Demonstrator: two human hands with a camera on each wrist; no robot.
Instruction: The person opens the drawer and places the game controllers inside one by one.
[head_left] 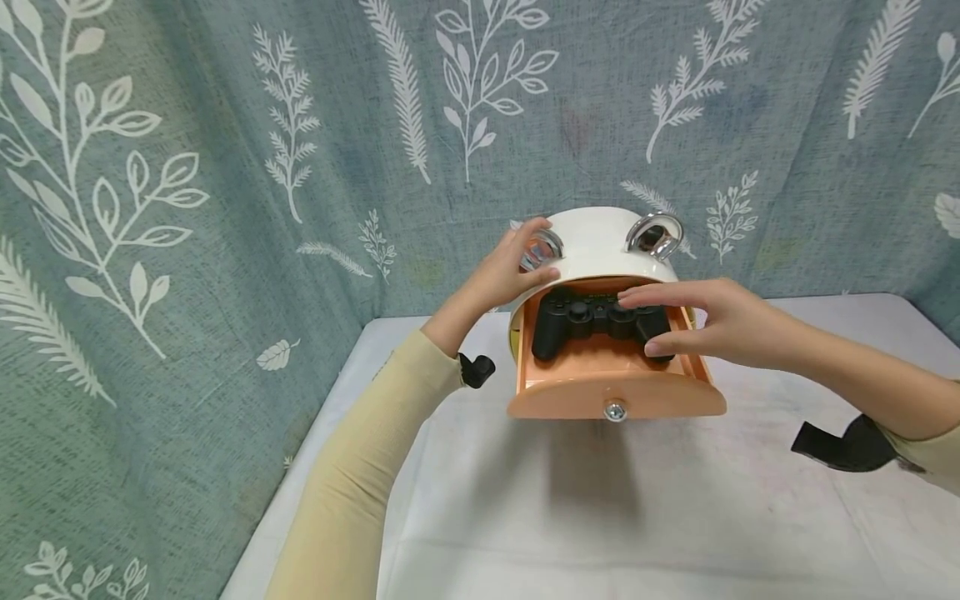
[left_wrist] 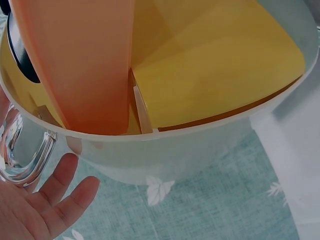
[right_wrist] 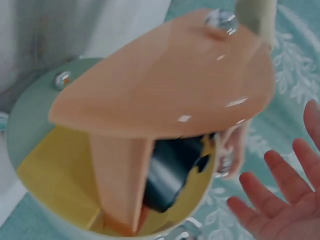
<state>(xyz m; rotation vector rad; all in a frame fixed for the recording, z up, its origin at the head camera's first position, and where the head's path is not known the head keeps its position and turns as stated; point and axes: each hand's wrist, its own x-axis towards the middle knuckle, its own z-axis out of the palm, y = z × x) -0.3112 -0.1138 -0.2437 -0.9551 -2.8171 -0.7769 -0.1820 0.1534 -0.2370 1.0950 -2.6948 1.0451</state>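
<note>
A white rounded case (head_left: 596, 237) has an orange drawer (head_left: 558, 398) pulled out at its front. Inside the drawer lies a black game controller (head_left: 553, 329). My left hand (head_left: 504, 271) rests at the left silver ring (head_left: 556, 242), thumb on the case's white upper edge; in the left wrist view its fingers (left_wrist: 60, 182) stay loosely extended beside the white wall. My right hand (head_left: 720, 321) is over the controller's right side, thumb and fingers apart. The right wrist view shows that hand (right_wrist: 285, 200) with spread fingers; contact with the controller cannot be told.
A second silver ring (head_left: 654, 218) sits on the case's top right, and a clear knob (head_left: 615, 410) on the drawer front. Under the drawer is a yellow compartment (left_wrist: 215, 60). White cloth (head_left: 675, 517) covers the table; a patterned blue-green curtain (head_left: 337, 125) hangs behind and at left.
</note>
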